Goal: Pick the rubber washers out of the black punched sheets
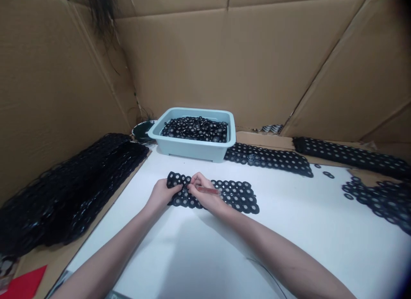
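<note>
A strip of joined black rings with pale centres [239, 195] lies on the white tabletop in front of me. My left hand [161, 193] grips its left part, with the thumb on top and the other fingers mostly hidden. Over the middle of the strip, my right hand [203, 193] is closed in a pinch around a slim tool with a reddish handle [208, 190]. The tool's tip is too small to make out, and it points toward my left thumb. Both hands are close together, touching the strip.
A light blue basin [192, 150] full of black rings stands behind the strip. Another ring strip [272, 159] lies right of it, with a rolled one [349, 155] farther right. Loose rings [328, 174] lie nearby. Black stranded material [73, 192] lines the left; cardboard walls [205, 67] enclose the table.
</note>
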### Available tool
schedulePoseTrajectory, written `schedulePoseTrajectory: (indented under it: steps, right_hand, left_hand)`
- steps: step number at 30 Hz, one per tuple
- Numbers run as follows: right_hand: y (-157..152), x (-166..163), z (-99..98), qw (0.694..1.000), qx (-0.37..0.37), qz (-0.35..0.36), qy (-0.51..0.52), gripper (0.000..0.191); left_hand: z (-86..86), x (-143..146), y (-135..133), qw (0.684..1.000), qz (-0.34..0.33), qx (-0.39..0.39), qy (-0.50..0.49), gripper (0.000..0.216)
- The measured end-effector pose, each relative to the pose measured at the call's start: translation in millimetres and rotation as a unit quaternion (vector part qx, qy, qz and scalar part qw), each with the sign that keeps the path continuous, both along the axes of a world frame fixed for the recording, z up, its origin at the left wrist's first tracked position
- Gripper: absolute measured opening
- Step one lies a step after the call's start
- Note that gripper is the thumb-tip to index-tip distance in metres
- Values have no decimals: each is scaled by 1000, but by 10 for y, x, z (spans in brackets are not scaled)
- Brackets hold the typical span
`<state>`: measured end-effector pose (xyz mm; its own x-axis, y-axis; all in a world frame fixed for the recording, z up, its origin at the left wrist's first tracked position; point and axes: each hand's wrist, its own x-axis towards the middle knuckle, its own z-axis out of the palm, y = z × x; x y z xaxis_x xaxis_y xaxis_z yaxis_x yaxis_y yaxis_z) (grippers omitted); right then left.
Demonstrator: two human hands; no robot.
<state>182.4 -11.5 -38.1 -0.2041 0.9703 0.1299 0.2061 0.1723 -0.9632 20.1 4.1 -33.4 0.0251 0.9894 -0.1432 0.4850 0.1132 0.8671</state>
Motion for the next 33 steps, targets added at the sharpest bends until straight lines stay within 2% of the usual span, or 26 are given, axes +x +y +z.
schedulePoseTrajectory:
  steps: [3,7,10,12,14,18,21,26,30,33]
  right_hand:
    - [9,-36,-8,999,4,-18,-36,4]
    - [22,-71,3,997,5,-29,-70,3]
    - [44,-41,24,997,7,-14,-79,2]
    - [63,1,46,999,-1,21,-49,3]
    - [81,41,69,998,-24,55,1,5]
    - [100,68,89,999,-26,33,26,12]
    - [104,50,71,1000,-3,9,-3,14]
    - [121,28,6,999,8,-16,-27,16]
    - [140,19,-50,1000,-3,-21,-10,7]
    - [141,8,-62,1000,-8,-26,-6,9]
  left_hand:
    - [21,71,-68,999,11,-18,-47,24]
    - [149,97,-122,987,-26,-97,-122,22]
    - [197,11,-63,986,-65,-117,-96,29]
    - [182,-69,8,995,-70,-75,-12,35]
    - [151,-131,70,995,-69,-1,75,36]
    - [123,-163,113,979,-102,123,124,29]
    - [122,-136,102,969,-133,146,148,35]
    - [81,-62,89,945,-125,190,235,21]
    - [52,-16,106,947,-119,182,235,16]
    - [40,9,124,948,-118,168,242,18]
